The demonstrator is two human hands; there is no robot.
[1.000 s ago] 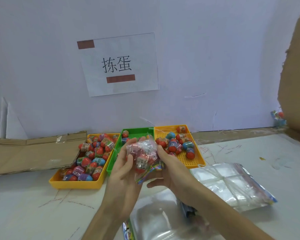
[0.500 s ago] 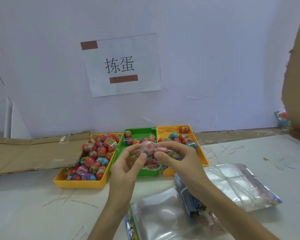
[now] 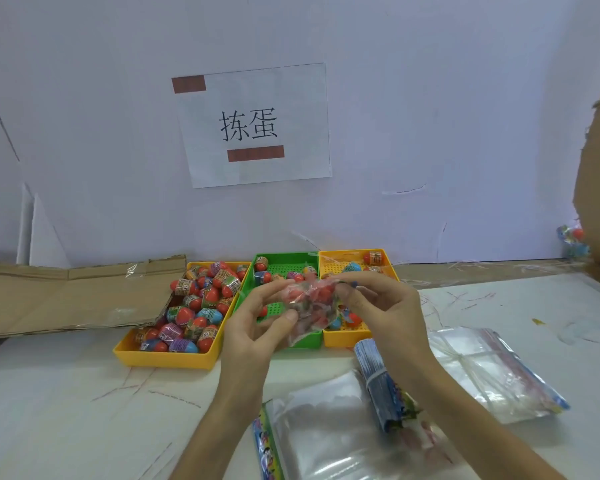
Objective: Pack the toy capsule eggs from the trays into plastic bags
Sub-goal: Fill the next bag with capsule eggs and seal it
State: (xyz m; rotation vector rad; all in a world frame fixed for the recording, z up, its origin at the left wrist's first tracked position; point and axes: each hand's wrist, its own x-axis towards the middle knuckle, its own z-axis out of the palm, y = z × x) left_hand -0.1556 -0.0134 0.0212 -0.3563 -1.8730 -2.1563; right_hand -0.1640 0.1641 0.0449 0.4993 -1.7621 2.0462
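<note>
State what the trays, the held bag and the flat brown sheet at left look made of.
Trays: moulded plastic, probably; uniform bright yellow and green, slight sheen, gridded perforated floors. Held bag: thin clear plastic film; crinkled, glossy, eggs visible through it. Brown sheet: cardboard, matte, creased, with clear tape glinting on it.

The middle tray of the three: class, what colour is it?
The middle tray is green, best seen in the head view.

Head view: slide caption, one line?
Left hand and right hand grip a clear plastic bag of toy capsule eggs in front of a green perforated tray; yellow tray of loose eggs at left.
</note>
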